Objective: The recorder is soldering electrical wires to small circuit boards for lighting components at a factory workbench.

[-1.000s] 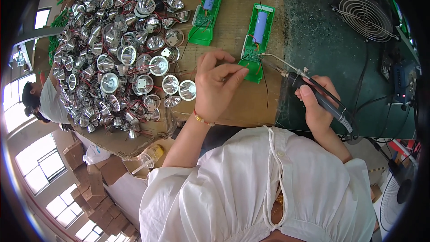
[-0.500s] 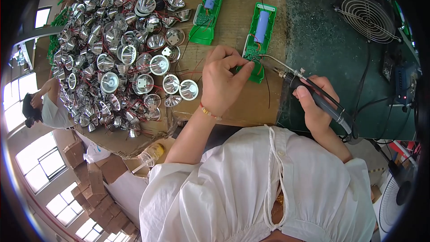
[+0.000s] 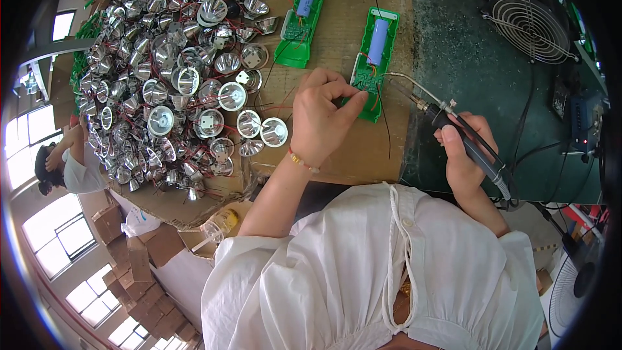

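reflectors (image 3: 175, 84): shiny metallic | green case (image 3: 374, 65): glossy plastic | worktop (image 3: 350, 149): matt brown cardboard | iron handle (image 3: 476, 149): matt black

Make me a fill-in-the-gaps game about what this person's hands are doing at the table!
1. The right hand holds a ____ iron.
2. The left hand touches the nearer ____ case with the blue battery.
3. The pile of shiny reflector cups lies on the person's ____ side.
4. The black fan sits on the person's ____ side.

Missing words: soldering; green; left; right
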{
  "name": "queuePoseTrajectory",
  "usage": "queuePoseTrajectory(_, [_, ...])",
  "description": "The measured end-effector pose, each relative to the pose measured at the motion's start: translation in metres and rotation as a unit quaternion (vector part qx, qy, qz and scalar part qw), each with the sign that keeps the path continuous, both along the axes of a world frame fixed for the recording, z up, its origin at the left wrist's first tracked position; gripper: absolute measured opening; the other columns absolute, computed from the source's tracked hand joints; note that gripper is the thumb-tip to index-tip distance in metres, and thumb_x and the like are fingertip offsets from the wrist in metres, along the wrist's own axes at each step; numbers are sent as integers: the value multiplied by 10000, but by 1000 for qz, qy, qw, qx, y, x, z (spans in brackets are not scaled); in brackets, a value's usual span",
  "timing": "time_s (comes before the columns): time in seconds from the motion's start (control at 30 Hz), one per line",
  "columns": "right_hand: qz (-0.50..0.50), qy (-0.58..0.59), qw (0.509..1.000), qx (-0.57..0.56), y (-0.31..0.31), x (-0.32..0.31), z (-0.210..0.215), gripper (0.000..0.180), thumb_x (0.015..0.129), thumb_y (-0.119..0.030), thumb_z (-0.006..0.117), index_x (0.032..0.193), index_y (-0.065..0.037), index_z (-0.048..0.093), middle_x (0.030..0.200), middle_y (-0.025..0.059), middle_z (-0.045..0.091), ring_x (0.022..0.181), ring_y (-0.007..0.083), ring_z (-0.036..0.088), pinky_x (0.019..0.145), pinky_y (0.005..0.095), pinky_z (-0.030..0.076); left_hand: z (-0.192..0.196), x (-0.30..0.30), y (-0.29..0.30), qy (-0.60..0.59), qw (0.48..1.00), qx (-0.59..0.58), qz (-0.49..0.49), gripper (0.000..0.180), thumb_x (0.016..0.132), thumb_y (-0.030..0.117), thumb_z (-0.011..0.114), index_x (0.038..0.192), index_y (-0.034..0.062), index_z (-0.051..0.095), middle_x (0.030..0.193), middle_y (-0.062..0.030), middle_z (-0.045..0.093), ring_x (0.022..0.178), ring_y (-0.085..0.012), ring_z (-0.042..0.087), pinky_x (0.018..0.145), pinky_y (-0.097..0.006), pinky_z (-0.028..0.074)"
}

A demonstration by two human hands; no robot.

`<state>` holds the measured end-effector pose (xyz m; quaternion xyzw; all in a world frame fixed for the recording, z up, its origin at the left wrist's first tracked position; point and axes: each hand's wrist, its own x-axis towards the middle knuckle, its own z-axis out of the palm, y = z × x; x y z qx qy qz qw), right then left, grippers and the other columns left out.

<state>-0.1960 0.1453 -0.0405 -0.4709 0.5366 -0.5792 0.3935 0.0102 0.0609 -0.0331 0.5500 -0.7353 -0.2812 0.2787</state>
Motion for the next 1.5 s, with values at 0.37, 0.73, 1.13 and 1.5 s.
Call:
queuePoseTrajectory(0.37, [-31,-24,999,15,5,-13,-4,154,798,-60,617,885,32,530,735,98,596,637,106,562,582,210,445,3,-3,0,20,999,34,16,84,662,118,704,681,41,675,750,-68,560,754,-226,520,661,-325,428])
queuePoseTrajectory(0.73, [-56,-44,997,34,14,-32,-11,135,800,-38,592,892,39,530,748,102,587,659,118,564,601,223,459,6,-6,1,3,999,32,32,98,661,129,699,662,38,664,741,-77,558,729,-223,529,648,-320,428])
queuePoseTrajectory(1.13, [-87,-58,994,29,19,-52,-16,139,801,-46,595,894,36,533,762,103,587,659,114,561,601,220,454,30,-5,17,-36,995,-57,70,178,693,154,704,804,24,653,841,-101,601,734,-228,580,661,-319,465])
queuePoseTrajectory(1.5, [-79,-68,994,40,19,-55,-16,153,801,-81,614,897,16,545,714,79,609,628,83,546,589,206,435,2,-33,8,-274,949,-127,84,383,649,389,673,581,33,548,647,-135,565,674,-298,552,617,-402,425])
